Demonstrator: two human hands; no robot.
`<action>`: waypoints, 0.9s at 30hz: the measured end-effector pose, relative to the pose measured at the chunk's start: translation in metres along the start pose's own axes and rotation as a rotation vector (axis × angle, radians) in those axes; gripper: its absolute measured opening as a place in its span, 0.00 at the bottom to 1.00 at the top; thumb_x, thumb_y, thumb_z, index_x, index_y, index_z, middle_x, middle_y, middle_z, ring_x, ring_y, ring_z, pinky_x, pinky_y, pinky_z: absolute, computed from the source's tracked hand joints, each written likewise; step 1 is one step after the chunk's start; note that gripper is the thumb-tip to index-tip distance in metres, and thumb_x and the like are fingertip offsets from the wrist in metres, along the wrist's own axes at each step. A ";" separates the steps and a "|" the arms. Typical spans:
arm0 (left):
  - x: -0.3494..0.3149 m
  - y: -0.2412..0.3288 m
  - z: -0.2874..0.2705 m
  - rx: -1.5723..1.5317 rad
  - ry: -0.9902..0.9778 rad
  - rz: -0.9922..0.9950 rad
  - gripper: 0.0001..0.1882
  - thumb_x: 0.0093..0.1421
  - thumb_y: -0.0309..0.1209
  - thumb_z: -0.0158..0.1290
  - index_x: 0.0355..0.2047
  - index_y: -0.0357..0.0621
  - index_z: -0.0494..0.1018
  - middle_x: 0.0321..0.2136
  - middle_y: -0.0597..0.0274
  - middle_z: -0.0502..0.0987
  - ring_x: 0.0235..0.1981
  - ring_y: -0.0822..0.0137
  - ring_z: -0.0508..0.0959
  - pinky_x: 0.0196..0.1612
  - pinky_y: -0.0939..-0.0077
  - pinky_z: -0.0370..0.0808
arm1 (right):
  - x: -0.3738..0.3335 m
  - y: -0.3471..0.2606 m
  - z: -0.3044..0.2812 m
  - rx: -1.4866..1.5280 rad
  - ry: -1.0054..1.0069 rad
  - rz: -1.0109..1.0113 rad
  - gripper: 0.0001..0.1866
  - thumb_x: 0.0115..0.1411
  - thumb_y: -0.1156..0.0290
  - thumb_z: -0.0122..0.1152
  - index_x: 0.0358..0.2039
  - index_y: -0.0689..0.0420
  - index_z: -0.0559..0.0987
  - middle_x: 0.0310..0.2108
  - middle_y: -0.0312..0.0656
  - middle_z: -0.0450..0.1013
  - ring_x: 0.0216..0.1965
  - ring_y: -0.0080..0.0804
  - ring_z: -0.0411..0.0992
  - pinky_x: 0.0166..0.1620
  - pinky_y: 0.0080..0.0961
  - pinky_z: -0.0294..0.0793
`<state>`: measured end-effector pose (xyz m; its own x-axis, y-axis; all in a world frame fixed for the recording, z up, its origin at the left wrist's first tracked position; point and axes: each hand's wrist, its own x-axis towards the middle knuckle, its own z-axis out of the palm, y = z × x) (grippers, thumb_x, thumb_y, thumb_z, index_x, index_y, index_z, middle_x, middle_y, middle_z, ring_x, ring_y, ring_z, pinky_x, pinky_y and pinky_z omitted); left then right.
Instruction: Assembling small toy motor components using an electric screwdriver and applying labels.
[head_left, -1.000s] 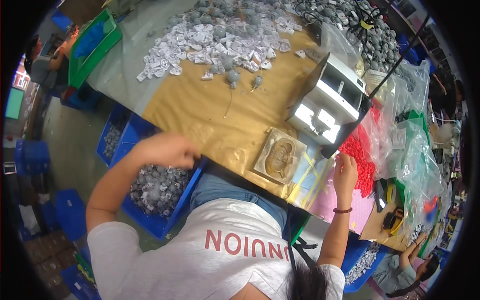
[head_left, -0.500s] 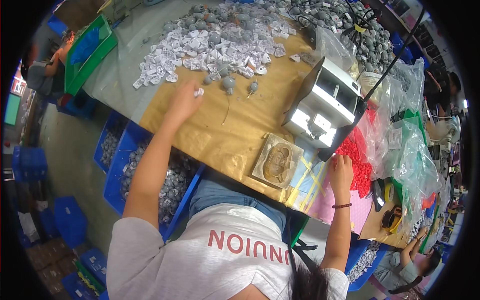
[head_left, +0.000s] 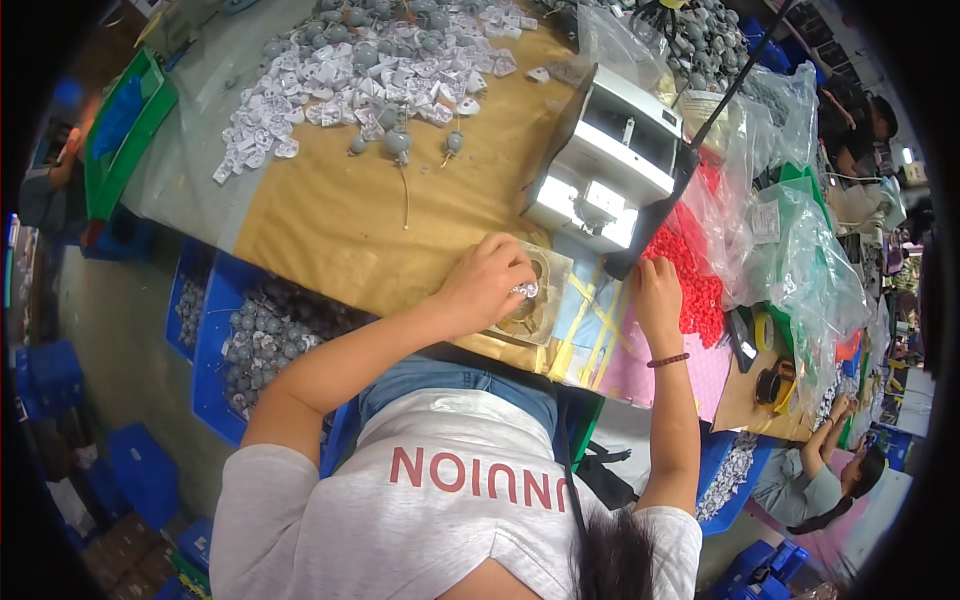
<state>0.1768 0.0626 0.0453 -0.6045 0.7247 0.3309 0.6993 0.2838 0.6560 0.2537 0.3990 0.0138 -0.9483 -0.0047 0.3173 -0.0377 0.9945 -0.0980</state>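
Observation:
My left hand [head_left: 490, 283] is over the square fixture block [head_left: 549, 318] with a rounded hollow. Its fingers are closed on a small white plastic part [head_left: 525, 289], held at the hollow; the fingers hide some of the block. At the left edge of a heap of small red pieces [head_left: 700, 300] is my right hand [head_left: 657, 300], fingertips pressed together. What it holds, if anything, is hidden. Past my left hand, a pile of white plastic parts [head_left: 330, 90] mixed with grey round pieces [head_left: 397, 145] lies on the brown-papered table [head_left: 330, 230].
Beyond the block stands a white machine [head_left: 610, 160] with a black cable. Clear plastic bags [head_left: 800, 240] slump at the right, near a yellow tape roll [head_left: 764, 330]. A blue bin [head_left: 212, 375] of grey pieces sits below the table edge. Other people work at both sides.
My left hand has moved right and nearer, from beside the white pile to the fixture block, carrying the white part. My right hand stays at the red pieces. The whole view has shifted.

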 end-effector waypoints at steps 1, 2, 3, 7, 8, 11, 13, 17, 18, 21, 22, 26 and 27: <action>0.000 0.001 0.001 0.015 0.004 -0.023 0.16 0.50 0.26 0.63 0.41 0.45 0.76 0.45 0.55 0.73 0.54 0.50 0.69 0.56 0.55 0.69 | 0.001 0.000 -0.001 0.009 0.012 -0.001 0.06 0.59 0.75 0.61 0.37 0.59 0.79 0.35 0.47 0.74 0.38 0.47 0.73 0.39 0.40 0.75; 0.000 0.003 0.002 0.030 0.009 -0.046 0.17 0.50 0.27 0.64 0.42 0.46 0.76 0.47 0.54 0.72 0.55 0.49 0.69 0.56 0.54 0.69 | 0.000 0.002 -0.006 0.030 0.062 0.002 0.06 0.59 0.76 0.61 0.38 0.60 0.79 0.35 0.47 0.74 0.38 0.46 0.74 0.39 0.38 0.75; 0.001 0.003 -0.003 -0.077 0.009 -0.108 0.19 0.51 0.28 0.64 0.44 0.46 0.76 0.50 0.53 0.70 0.56 0.48 0.68 0.58 0.54 0.67 | 0.002 -0.001 -0.012 0.109 0.087 0.049 0.07 0.58 0.78 0.62 0.38 0.60 0.79 0.35 0.47 0.75 0.37 0.44 0.74 0.38 0.35 0.76; 0.004 -0.038 -0.042 0.033 0.224 -0.178 0.28 0.52 0.33 0.66 0.55 0.49 0.72 0.57 0.50 0.65 0.60 0.47 0.65 0.61 0.52 0.65 | 0.001 -0.030 -0.040 0.539 0.124 0.239 0.09 0.55 0.85 0.63 0.37 0.61 0.79 0.35 0.45 0.77 0.34 0.35 0.77 0.37 0.27 0.76; 0.007 -0.053 -0.054 0.206 0.286 -0.253 0.29 0.53 0.33 0.66 0.56 0.50 0.72 0.57 0.50 0.65 0.59 0.47 0.65 0.61 0.51 0.65 | 0.004 -0.045 -0.047 0.610 0.134 0.196 0.10 0.54 0.86 0.63 0.37 0.61 0.79 0.35 0.44 0.77 0.34 0.33 0.77 0.37 0.25 0.76; 0.018 -0.088 -0.078 0.606 0.396 -0.449 0.32 0.52 0.33 0.67 0.58 0.53 0.70 0.54 0.51 0.67 0.57 0.46 0.66 0.59 0.52 0.67 | 0.008 -0.099 -0.040 0.753 0.119 0.021 0.10 0.53 0.86 0.65 0.35 0.61 0.80 0.35 0.42 0.78 0.33 0.34 0.77 0.37 0.26 0.76; 0.019 -0.119 -0.085 0.557 0.344 -0.539 0.32 0.52 0.34 0.67 0.58 0.53 0.70 0.55 0.52 0.67 0.57 0.47 0.66 0.58 0.53 0.68 | 0.014 -0.128 -0.030 0.738 0.121 -0.140 0.10 0.52 0.83 0.68 0.35 0.60 0.80 0.35 0.41 0.78 0.35 0.37 0.76 0.39 0.29 0.75; 0.013 -0.145 -0.090 0.461 0.338 -0.524 0.30 0.53 0.32 0.66 0.57 0.52 0.71 0.54 0.50 0.68 0.56 0.47 0.68 0.57 0.55 0.70 | 0.020 -0.154 -0.012 0.559 0.142 -0.360 0.12 0.49 0.76 0.71 0.35 0.58 0.80 0.36 0.38 0.77 0.40 0.39 0.75 0.42 0.34 0.73; 0.011 -0.145 -0.093 0.419 0.362 -0.511 0.29 0.54 0.31 0.64 0.57 0.51 0.71 0.54 0.51 0.69 0.55 0.49 0.69 0.56 0.57 0.71 | 0.019 -0.156 -0.012 0.535 0.138 -0.367 0.12 0.49 0.75 0.72 0.36 0.58 0.80 0.37 0.38 0.77 0.41 0.39 0.75 0.42 0.35 0.73; 0.000 -0.144 -0.108 0.135 0.456 -0.483 0.25 0.57 0.28 0.60 0.56 0.49 0.72 0.54 0.53 0.71 0.53 0.56 0.74 0.54 0.63 0.73 | 0.011 -0.161 -0.014 0.488 0.109 -0.342 0.13 0.49 0.74 0.72 0.37 0.57 0.80 0.40 0.38 0.76 0.45 0.41 0.73 0.44 0.36 0.72; -0.005 -0.147 -0.116 -0.066 0.501 -0.475 0.24 0.58 0.27 0.58 0.56 0.48 0.71 0.54 0.54 0.72 0.52 0.58 0.76 0.53 0.65 0.74 | 0.010 -0.163 -0.018 0.467 0.095 -0.331 0.14 0.49 0.74 0.72 0.37 0.57 0.80 0.41 0.39 0.76 0.46 0.41 0.73 0.45 0.37 0.71; -0.006 -0.069 -0.159 -0.761 0.501 -0.515 0.25 0.62 0.27 0.54 0.60 0.42 0.65 0.53 0.54 0.73 0.50 0.63 0.79 0.48 0.73 0.77 | 0.003 -0.165 -0.014 0.429 0.067 -0.250 0.15 0.50 0.76 0.70 0.40 0.56 0.80 0.43 0.41 0.75 0.47 0.44 0.72 0.48 0.39 0.70; -0.008 -0.050 -0.168 -0.947 0.472 -0.545 0.27 0.62 0.27 0.55 0.61 0.42 0.63 0.53 0.53 0.73 0.50 0.63 0.79 0.48 0.73 0.77 | 0.002 -0.164 -0.011 0.432 0.068 -0.238 0.15 0.51 0.76 0.70 0.40 0.56 0.80 0.44 0.42 0.75 0.48 0.44 0.71 0.48 0.40 0.70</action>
<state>0.0828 -0.0628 0.1241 -0.9542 0.2930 -0.0598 -0.1333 -0.2376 0.9622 0.2613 0.2367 0.0412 -0.8753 -0.2051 0.4380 -0.3914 0.8324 -0.3924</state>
